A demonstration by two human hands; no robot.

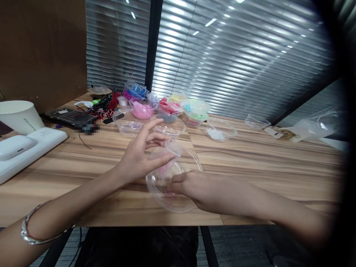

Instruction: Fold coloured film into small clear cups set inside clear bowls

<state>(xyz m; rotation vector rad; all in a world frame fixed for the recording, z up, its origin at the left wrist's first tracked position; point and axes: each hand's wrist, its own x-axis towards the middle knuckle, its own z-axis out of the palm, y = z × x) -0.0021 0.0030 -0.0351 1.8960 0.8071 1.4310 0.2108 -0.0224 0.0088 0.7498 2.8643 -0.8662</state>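
White paper cup far L of the big clear dish; white slab, also far L of dish but nearer, w/ white rounded case on it. Red/blk wires beyond dish, to L. L hand reaches in from dish's L, thumb + fingers pinching a small clear plastic pc above dish. Pink stuff seen within dish outline, under L hand. R hand over dish's R side, fingers bunched, tips down; can't tell if gripping anything. Clear cup w/ white contents beyond dish, to R.
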